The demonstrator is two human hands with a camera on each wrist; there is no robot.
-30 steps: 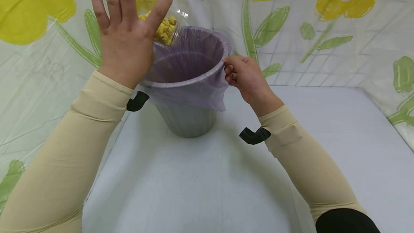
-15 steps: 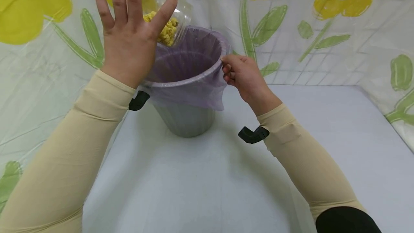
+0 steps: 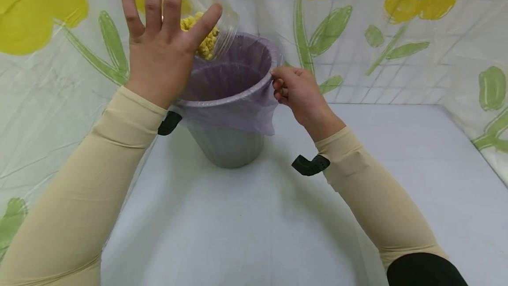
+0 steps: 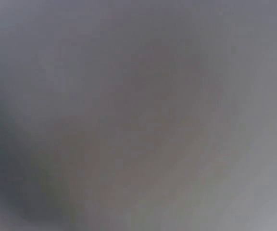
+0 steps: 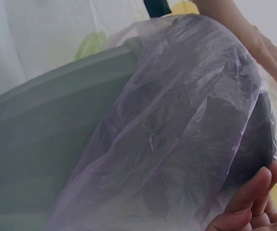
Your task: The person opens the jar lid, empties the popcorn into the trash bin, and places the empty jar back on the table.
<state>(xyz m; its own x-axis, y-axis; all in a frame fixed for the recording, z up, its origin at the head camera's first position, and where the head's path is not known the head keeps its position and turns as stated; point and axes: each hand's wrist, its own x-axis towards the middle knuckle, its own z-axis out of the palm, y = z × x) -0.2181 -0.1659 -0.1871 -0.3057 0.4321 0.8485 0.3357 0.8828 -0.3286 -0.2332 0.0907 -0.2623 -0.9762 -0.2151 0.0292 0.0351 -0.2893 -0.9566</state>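
My left hand (image 3: 162,56) holds a clear plastic jar (image 3: 229,23), tilted with its lower right end over the near-left part of the bin's mouth. Lumpy yellow pieces that look like popcorn (image 3: 208,47) lie inside it; part of the jar is hidden behind the hand. Below stands a grey trash can (image 3: 234,151), lined with a thin purple trash bag (image 3: 254,118) folded over the rim. At the rim's right side, my right hand (image 3: 299,96) pinches the bag between thumb and forefinger. The right wrist view shows those fingers (image 5: 256,192) at the liner's edge.
The trash can stands on a white table (image 3: 246,224) towards its back left. A plastic sheet (image 3: 274,16) printed with yellow flowers hangs behind. Nothing can be made out in the blurred left wrist view.
My left hand has shifted a little right and down with the jar, and the jar's lower end now sits slightly further over the bin. My right hand stays at the rim.
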